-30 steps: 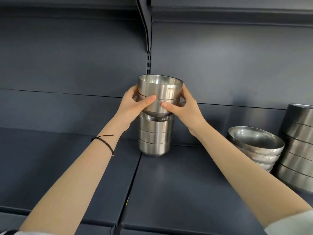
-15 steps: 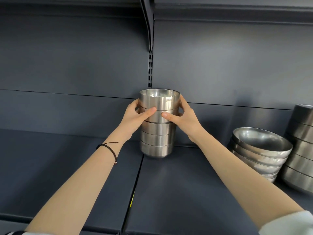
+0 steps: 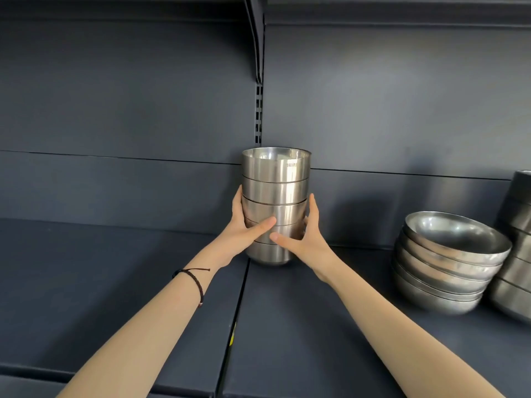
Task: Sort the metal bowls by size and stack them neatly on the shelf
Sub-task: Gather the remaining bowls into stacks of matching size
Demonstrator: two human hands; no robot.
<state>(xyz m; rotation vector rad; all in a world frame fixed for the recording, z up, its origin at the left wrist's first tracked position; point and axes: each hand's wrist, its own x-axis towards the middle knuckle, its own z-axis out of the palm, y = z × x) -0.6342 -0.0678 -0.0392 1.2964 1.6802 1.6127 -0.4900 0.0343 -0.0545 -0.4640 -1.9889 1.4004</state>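
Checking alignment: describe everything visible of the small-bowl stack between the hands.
The small-bowl stack is about five nested brushed-steel bowls, openings up, upright and even, faint lettering under the top rim. It appears to stand on the dark shelf. The left hand and right hand grip its lower half.

At centre, a stack of small bowls (image 3: 275, 202) in brushed stainless steel: satin sides with a soft sheen. The top bowl's inside is brighter, and a small printed mark sits near its rim. At 3 o'clock, a stack of wide bowls (image 3: 448, 262) in the same metal, glossier inside with smudged reflections. At the far 3 o'clock edge, a taller bowl stack (image 3: 517, 254) in darker satin steel. The shelf (image 3: 301, 326) and back panel (image 3: 115, 96) look smooth, matt and dark grey-blue. At 12 o'clock, a slotted upright (image 3: 259, 116) has the same matt coat. At 7 o'clock, a dark braided cord bracelet (image 3: 195, 280).
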